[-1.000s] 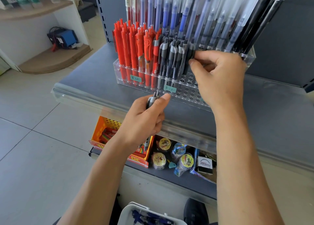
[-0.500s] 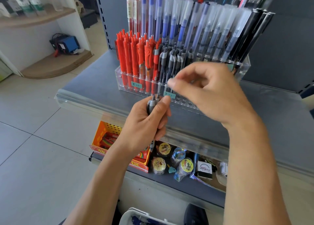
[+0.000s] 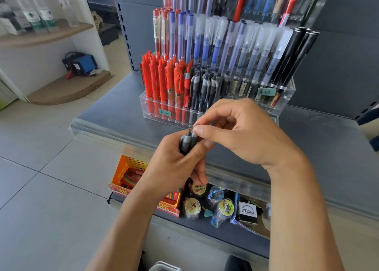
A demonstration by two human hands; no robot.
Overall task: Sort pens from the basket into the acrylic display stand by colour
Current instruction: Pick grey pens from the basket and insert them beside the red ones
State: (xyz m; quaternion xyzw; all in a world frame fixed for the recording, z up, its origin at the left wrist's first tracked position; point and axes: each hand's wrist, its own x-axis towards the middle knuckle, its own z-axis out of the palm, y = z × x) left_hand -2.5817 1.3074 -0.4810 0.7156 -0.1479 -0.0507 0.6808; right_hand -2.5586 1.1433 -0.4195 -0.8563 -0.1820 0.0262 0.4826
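Our left hand [image 3: 174,160] grips black pens [image 3: 187,140]; right hand [image 3: 242,131] pinches one top, probably — we lift straight toward twelve o'clock, black row [image 3: 205,90].

The left hand [image 3: 174,162] covers the lower barrels of its pens [image 3: 187,142]; their count cannot be told. The right hand [image 3: 242,131] hides the stand's [image 3: 287,98] front centre. The top pen rows and the basket [image 3: 164,266] are cut off by the frame edges.
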